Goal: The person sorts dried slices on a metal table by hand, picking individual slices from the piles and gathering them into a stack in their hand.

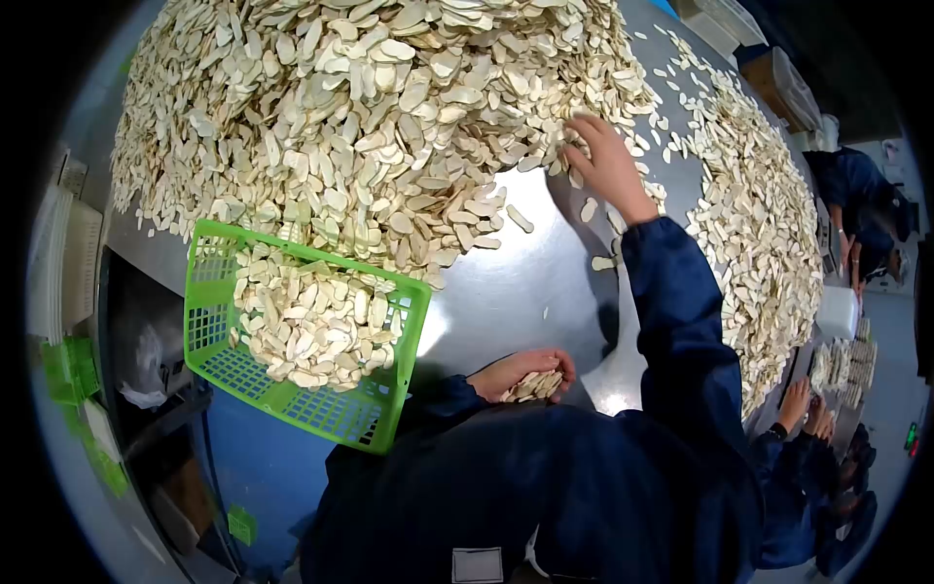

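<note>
My left hand [525,376] is close to my body, its fingers curled around a small stack of pale oblong slices [534,386]. My right hand [608,167] is at the near right edge of a big heap of the same slices [389,117], thumb and fingers bent around a few of them; the fingertips partly hide these. To the left, a green plastic basket [413,331] sits tilted at the table edge with slices [316,321] inside. What kind of food the slices are I cannot tell for certain.
The shiny metal table [506,292] shows between the heap and my body, with a few stray slices on it. A second pile of slices [754,234] spreads along the right. Co-workers' hands [803,409] are at the lower right. White trays [78,258] stand far left.
</note>
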The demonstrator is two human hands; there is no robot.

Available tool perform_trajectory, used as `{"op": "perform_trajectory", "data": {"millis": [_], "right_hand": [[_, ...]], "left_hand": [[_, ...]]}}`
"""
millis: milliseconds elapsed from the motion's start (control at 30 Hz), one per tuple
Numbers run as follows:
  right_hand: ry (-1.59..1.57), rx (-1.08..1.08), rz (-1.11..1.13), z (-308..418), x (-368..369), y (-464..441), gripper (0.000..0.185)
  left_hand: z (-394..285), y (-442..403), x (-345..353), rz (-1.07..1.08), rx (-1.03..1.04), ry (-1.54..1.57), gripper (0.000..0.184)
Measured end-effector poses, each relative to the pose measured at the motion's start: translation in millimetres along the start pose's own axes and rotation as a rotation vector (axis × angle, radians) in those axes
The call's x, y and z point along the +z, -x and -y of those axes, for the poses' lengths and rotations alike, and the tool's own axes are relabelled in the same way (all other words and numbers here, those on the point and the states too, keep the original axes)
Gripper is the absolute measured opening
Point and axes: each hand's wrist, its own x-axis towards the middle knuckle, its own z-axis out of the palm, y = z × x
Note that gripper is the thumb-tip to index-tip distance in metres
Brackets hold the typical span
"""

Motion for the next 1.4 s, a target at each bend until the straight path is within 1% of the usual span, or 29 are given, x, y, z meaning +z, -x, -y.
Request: {"op": "perform_trajectory", "data": {"millis": [33, 100, 200, 233, 300, 333, 367, 433, 467, 500, 567, 600, 667, 700, 733, 767, 833, 867, 967, 1000, 1033, 1100, 1200, 1233, 1300, 1400], "right_hand": [[0.037, -0.001, -0.014, -9.1, 9.5, -11.8, 0.039], [0.159, 0.049, -0.024, -24.9, 27.0, -29.0, 0.046], [0.167, -0.040, 0.051, -36.6, 26.9, -25.2, 0.048], [0.141, -0.095, 0.149, -40.0, 20.2, -20.0, 0.046], [0.037, -0.090, 0.392, -37.9, 3.1, 2.7, 0.043], [-0.058, -0.105, 0.530, -24.3, -15.0, 10.3, 0.038], [-0.116, -0.145, 0.559, -24.7, -24.7, 25.0, 0.031], [-0.339, 0.131, 0.647, -13.1, -63.6, 40.6, 0.028], [-0.307, 0.133, 0.544, -22.2, -74.8, 49.7, 0.028], [-0.382, 0.206, 0.460, -40.0, -82.6, 57.9, 0.030], [-0.373, 0.467, 0.329, -82.0, -87.4, 74.7, 0.031], [-0.218, 0.471, 0.287, -95.3, -86.3, 82.8, 0.031], [0.090, 0.468, 0.205, -115.5, -77.0, 96.0, 0.033], [0.282, 0.398, 0.184, -121.9, -64.0, 101.8, 0.036], [0.207, 0.356, 0.160, -105.5, -62.0, 100.8, 0.037], [0.132, 0.314, 0.138, -86.7, -59.5, 102.7, 0.037], [-0.076, 0.351, 0.138, -47.7, -66.3, 94.3, 0.036], [-0.176, 0.371, 0.138, -33.3, -66.5, 94.5, 0.035], [-0.176, 0.348, 0.050, -10.2, -60.9, 111.7, 0.032], [-0.250, 0.404, 0.054, 0.5, -51.3, 118.8, 0.031], [-0.247, 0.398, 0.068, 9.7, -42.3, 124.2, 0.028], [0.085, 0.286, 0.020, 36.2, -24.9, 133.3, 0.023], [-0.012, 0.198, 0.131, 75.3, -22.4, 145.4, 0.022], [-0.038, 0.195, 0.126, 83.5, -24.1, 147.3, 0.024], [-0.023, 0.234, 0.153, 84.0, -28.3, 155.0, 0.024], [-0.091, 0.274, 0.218, 67.7, -34.8, 175.6, 0.032]], "left_hand": [[-2.7, 2.5, 4.6, -0.013, 0.006, 0.009, 0.024], [-3.8, 4.5, 6.6, -0.040, 0.033, 0.039, 0.024], [-3.3, 4.6, 6.0, -0.093, 0.062, 0.076, 0.025], [-3.7, 4.0, 6.6, -0.067, 0.060, 0.074, 0.026], [-3.3, 1.2, 7.3, -0.014, 0.053, 0.073, 0.026], [-4.2, 1.4, 7.3, 0.012, 0.028, 0.050, 0.026], [-5.2, 1.4, 8.0, 0.007, 0.007, 0.048, 0.026], [-7.6, 1.3, 12.1, -0.004, -0.031, 0.045, 0.026], [-9.5, 1.8, 14.4, -0.013, -0.036, 0.016, 0.027], [-10.4, 2.1, 13.7, -0.014, -0.047, 0.005, 0.028], [-12.4, 2.8, 12.7, -0.020, -0.066, -0.024, 0.029], [-9.7, 2.3, 9.4, -0.032, -0.065, -0.041, 0.031], [-7.5, 1.0, 1.1, 0.064, -0.055, 0.048, 0.031], [-7.1, 0.7, -0.5, 0.109, -0.047, 0.093, 0.031], [-4.6, 0.4, 1.5, 0.039, -0.031, 0.132, 0.031], [-4.2, -0.6, 1.0, 0.033, -0.022, 0.165, 0.031], [-2.3, -1.6, -1.9, 0.017, -0.008, 0.237, 0.031], [-3.8, -4.0, -2.5, 0.030, -0.006, 0.242, 0.028], [-12.1, -8.9, 5.2, -0.035, -0.154, -0.035, 0.027], [-12.7, -10.9, 7.7, -0.014, -0.151, -0.081, 0.026], [-11.7, -12.0, 6.3, -0.020, -0.164, -0.078, 0.027], [-8.3, -14.0, 2.2, -0.031, -0.188, -0.071, 0.027], [-12.9, -12.7, 9.7, -0.033, -0.164, -0.089, 0.028], [-11.0, -11.8, 8.6, -0.031, -0.160, -0.072, 0.029], [-8.2, -11.7, 5.4, -0.022, -0.156, -0.043, 0.029], [-14.9, -10.6, 14.8, -0.032, -0.153, -0.097, 0.030]]}}
